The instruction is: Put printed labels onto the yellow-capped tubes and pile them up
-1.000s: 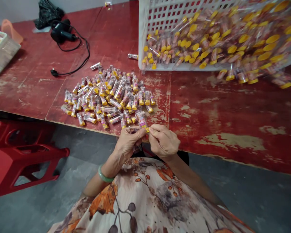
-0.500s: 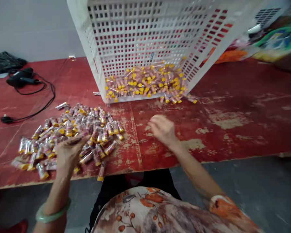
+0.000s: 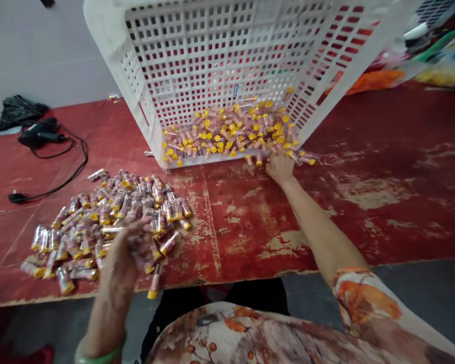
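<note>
My left hand (image 3: 123, 253), blurred by motion, is over the near right part of a pile of small clear tubes (image 3: 87, 237) with yellow caps and pinkish contents. Its fingers look stretched and apart; whether any tube lies against the palm is unclear. Further away, my right hand (image 3: 280, 168) is at the front lip of a white plastic basket (image 3: 197, 48) lying on its side. The fingers curl closed among yellow-capped tubes (image 3: 227, 136) that spill over the lip, and their tips are partly hidden by the tubes.
A worn red table (image 3: 246, 217) carries everything. On its left are a black corded device (image 3: 40, 132), its plug (image 3: 17, 197) and a black plastic bag (image 3: 17, 111). Orange material (image 3: 379, 81) lies behind the basket on the right. One tube (image 3: 154, 282) reaches the front edge.
My right hand has moved forward and right, from above the table to the tubes at the basket's lip. My left hand has come nearer and slightly right, its fingers opening out.
</note>
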A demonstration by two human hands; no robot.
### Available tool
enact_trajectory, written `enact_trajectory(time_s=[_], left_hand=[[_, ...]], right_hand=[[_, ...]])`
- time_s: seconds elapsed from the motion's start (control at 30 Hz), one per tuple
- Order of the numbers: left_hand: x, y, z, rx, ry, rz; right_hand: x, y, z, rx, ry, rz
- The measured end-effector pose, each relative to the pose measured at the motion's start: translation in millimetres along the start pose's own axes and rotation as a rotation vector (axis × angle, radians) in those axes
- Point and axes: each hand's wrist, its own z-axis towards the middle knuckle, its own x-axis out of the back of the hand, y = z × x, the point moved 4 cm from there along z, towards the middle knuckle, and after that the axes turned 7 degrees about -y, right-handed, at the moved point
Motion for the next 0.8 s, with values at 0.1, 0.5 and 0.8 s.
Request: enact_trajectory(time_s=[0.1, 0.5, 0.8], left_hand=[[-33.1, -49, -4, 0.165, -0.259, -0.036], [-42.1, -108, -4, 0.178, -0.448, 0.136], [-33.2, -101, -26, 0.167, -0.56, 0.183]], right_hand=[[10, -10, -25, 0.028, 0.095, 0.254], [-13, -175, -225, -0.202, -0.413, 1.409], [-16, -212, -216, -0.346, -0.628, 1.467]])
